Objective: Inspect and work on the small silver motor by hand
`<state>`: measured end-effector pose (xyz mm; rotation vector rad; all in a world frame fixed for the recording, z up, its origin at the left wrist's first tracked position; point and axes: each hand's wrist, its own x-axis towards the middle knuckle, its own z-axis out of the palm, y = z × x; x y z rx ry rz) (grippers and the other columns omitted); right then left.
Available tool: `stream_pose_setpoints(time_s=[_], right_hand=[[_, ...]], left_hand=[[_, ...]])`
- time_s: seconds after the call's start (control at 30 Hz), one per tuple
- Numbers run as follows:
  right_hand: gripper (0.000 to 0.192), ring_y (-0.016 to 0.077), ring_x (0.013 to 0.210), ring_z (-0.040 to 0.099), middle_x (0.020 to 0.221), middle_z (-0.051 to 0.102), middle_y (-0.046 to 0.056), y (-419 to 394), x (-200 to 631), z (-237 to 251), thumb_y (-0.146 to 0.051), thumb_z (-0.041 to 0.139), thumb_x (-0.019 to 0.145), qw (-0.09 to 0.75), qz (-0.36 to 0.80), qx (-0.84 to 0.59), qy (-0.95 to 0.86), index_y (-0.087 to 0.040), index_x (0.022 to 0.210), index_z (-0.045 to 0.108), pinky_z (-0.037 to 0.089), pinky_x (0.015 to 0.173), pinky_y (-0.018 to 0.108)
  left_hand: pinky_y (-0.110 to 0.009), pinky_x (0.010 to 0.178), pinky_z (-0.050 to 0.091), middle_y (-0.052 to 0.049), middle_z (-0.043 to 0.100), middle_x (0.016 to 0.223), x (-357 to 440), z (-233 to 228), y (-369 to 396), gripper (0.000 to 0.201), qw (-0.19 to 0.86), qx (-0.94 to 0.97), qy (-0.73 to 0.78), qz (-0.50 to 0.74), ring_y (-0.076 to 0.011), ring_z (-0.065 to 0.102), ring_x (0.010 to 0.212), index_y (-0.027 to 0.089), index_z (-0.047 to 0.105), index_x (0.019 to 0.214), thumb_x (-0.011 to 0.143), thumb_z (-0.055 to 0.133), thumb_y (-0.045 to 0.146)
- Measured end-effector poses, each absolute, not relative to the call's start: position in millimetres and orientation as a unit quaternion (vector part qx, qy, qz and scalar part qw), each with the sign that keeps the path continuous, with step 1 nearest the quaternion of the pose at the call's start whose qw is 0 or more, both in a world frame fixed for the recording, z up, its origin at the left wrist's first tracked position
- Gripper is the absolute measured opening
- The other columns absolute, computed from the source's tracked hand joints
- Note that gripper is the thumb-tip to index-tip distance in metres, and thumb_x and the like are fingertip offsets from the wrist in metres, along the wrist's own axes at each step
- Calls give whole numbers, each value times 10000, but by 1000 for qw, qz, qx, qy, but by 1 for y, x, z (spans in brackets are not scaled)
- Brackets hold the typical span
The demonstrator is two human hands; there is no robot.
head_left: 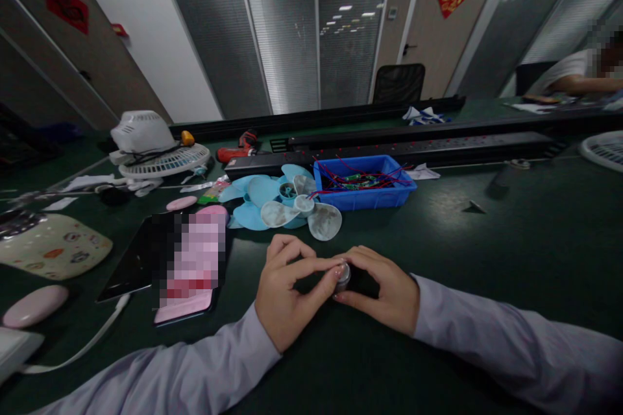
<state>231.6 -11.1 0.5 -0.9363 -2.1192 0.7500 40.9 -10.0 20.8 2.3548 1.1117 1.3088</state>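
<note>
Between both hands, close above the dark green table, is a small silvery cylinder (343, 277) with a round top; its exact kind cannot be made out. My left hand (292, 292) pinches it with thumb and index fingertip, the other fingers curled. My right hand (382, 288) grips it from the right, thumb low and index finger at the top. Just beyond the hands lie light blue fan blades (263, 193) and a greyish fan blade (325, 220). Behind them stands a blue bin (374, 200) holding green circuit boards and red wires.
Left of me are a phone (192, 266), a black tablet (134, 259), a patterned container (63, 243) and a white cable (92, 343). Farther back lie a white fan (146, 133), a red drill (233, 154) and long black rails (413, 146). A person (574, 74) sits far right.
</note>
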Motion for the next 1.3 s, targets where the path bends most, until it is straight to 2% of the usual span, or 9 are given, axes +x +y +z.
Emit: stream_pose_setpoints(time_s=[0.23, 0.37, 0.57, 0.77, 0.83, 1.1, 1.3], right_hand=[[319, 214, 924, 578, 993, 650, 65, -11, 232, 0, -294, 669, 802, 347, 290, -354, -819, -200, 1097, 591, 460, 821, 371], [286, 210, 873, 578, 934, 646, 57, -12, 231, 2, -290, 686, 789, 348, 285, -363, -816, -188, 1043, 603, 461, 780, 361], [341, 213, 895, 580, 953, 636, 57, -13, 231, 3, -311, 688, 789, 333, 285, -384, -813, -188, 1091, 590, 457, 794, 366], [331, 212, 889, 578, 954, 637, 58, -13, 231, 3, -320, 679, 792, 328, 283, -390, -813, -196, 1087, 594, 467, 792, 367], [329, 212, 887, 577, 950, 634, 58, -13, 231, 4, -316, 678, 794, 326, 284, -392, -812, -196, 1088, 593, 467, 789, 367], [319, 216, 871, 565, 932, 631, 60, -12, 232, 4, -322, 679, 792, 326, 289, -388, -812, -183, 1067, 595, 458, 775, 370], [301, 214, 851, 553, 910, 622, 57, -12, 231, 4, -309, 676, 796, 330, 285, -380, -816, -184, 1057, 594, 447, 757, 366]], left_hand=[[-327, 682, 427, -17, 582, 669, 41, 25, -10, 137, 117, 807, 375, 441, -188, 477, 772, 272, 752, 882, 791, 671, 210], [-312, 667, 423, -10, 575, 659, 42, 26, -9, 135, 117, 800, 372, 456, -181, 481, 764, 273, 748, 890, 792, 677, 215], [-322, 715, 400, 8, 548, 694, 22, 28, -13, 193, 37, 737, 402, 542, -169, 489, 774, 312, 715, 971, 813, 667, 213], [-312, 641, 431, -17, 571, 741, -13, 5, -17, 156, 43, 841, 437, 317, -191, 500, 762, 385, 735, 933, 789, 677, 372], [-313, 634, 433, -24, 567, 748, -17, 0, -17, 154, 38, 852, 432, 294, -195, 497, 759, 392, 737, 927, 786, 675, 395], [-325, 720, 416, -13, 552, 752, 13, 17, -10, 174, 53, 768, 448, 456, -194, 487, 829, 320, 725, 977, 840, 630, 269], [-322, 731, 408, -8, 543, 756, 32, 19, -6, 187, 76, 782, 418, 456, -195, 469, 837, 326, 732, 935, 826, 644, 203]])
